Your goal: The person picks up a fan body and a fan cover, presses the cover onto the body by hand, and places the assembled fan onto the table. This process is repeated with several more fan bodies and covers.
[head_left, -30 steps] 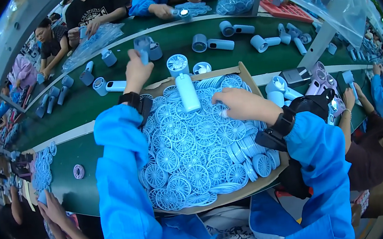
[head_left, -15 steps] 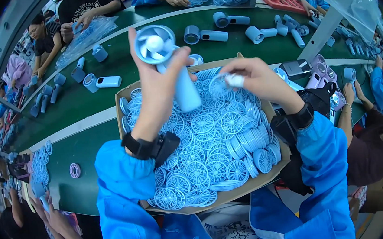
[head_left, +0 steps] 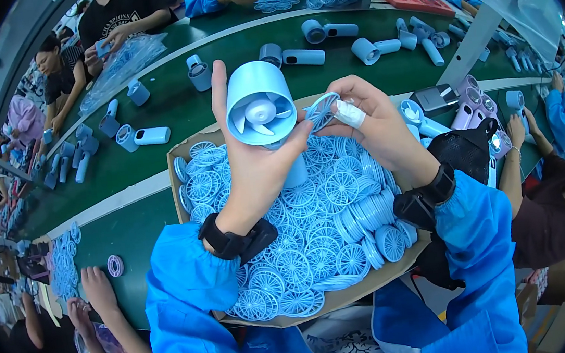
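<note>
My left hand [head_left: 254, 166] is wrapped round a light-blue handheld fan [head_left: 257, 76], its open round head tilted toward me so the blades show. Between the thumb and fingers of my right hand [head_left: 376, 122], which has white tape on one finger, is a round spoked fan grille [head_left: 323, 111]. The grille is just right of the fan head, apart from its opening. Below both hands stands a cardboard box [head_left: 376, 278] full of loose blue fan grilles [head_left: 293, 269], some stacked in rows at its right. The fan's handle is partly hidden behind my left hand.
Several blue fans [head_left: 304, 57] lie along the green conveyor [head_left: 186, 107] beyond the box. A purple ring [head_left: 115, 266] and a pile of grilles [head_left: 64, 265] are on the left. A black bag [head_left: 466, 156] and purple fans [head_left: 473, 105] are at right. Co-workers' hands work around the line.
The fan in my left hand has come lower and right, its head turned to tilt downward toward me. My right hand has lifted the grille clear of the pile and up beside the fan head.
</note>
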The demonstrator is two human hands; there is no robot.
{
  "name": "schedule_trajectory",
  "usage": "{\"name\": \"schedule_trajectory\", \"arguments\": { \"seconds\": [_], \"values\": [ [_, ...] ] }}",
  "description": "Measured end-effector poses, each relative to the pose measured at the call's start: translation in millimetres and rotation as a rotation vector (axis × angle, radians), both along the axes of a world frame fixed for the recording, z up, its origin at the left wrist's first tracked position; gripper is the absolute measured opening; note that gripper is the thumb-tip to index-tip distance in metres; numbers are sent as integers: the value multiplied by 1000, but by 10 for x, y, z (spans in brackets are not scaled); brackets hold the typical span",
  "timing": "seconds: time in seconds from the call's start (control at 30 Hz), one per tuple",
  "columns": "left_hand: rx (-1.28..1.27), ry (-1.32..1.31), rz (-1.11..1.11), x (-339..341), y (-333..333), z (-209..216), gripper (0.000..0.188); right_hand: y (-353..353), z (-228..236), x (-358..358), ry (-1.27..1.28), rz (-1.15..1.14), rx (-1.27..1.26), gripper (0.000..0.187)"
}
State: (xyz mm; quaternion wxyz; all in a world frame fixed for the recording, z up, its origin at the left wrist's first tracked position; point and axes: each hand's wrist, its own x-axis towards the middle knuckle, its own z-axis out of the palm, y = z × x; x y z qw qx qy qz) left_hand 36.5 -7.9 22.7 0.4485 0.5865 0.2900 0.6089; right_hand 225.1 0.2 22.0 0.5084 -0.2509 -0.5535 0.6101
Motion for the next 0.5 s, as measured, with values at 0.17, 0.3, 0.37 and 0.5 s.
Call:
{"name": "schedule_trajectory", "arguments": {
  "seconds": [0.17, 0.3, 0.37, 0.5],
  "values": [
    [13, 28, 8, -4, 31, -13, 104, 48, 4, 165, 96, 289, -281, 38],
    [-39, 17, -66, -21, 25, 5, 101, 90, -18, 269, 86, 437, -339, 46],
    [-30, 55, -84, -17, 31, 12, 98, 87, 1, 259, 68, 454, -327, 48],
    [-341, -25, -66, 42, 92, -60, 91, 43, -3, 103, -121, 126, -111, 43]
  ]
}}
